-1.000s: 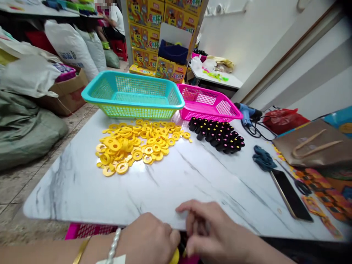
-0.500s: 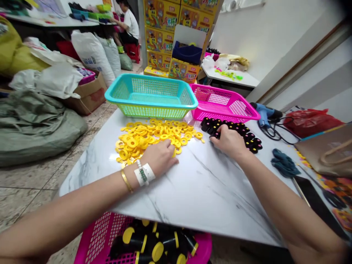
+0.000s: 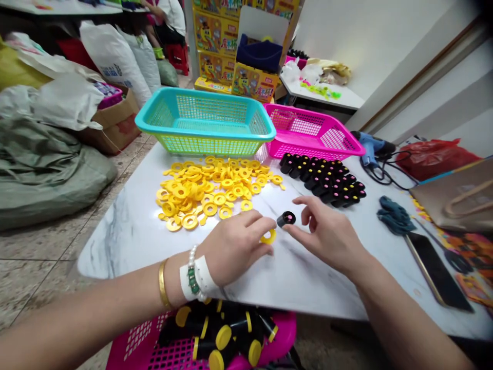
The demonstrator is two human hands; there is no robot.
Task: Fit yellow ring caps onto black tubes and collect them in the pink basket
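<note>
A: What's the left hand (image 3: 236,246) doing?
B: Its partly closed fingers have hold of a yellow ring (image 3: 272,238), just in front of the ring pile (image 3: 210,187).
A: And the right hand (image 3: 325,234)?
B: Thumb and forefinger stand apart beside a black cup (image 3: 283,221); I can't tell whether they touch it.

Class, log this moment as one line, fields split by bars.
left hand: at yellow ring | right hand: beside black cup | table: yellow ring pile
</note>
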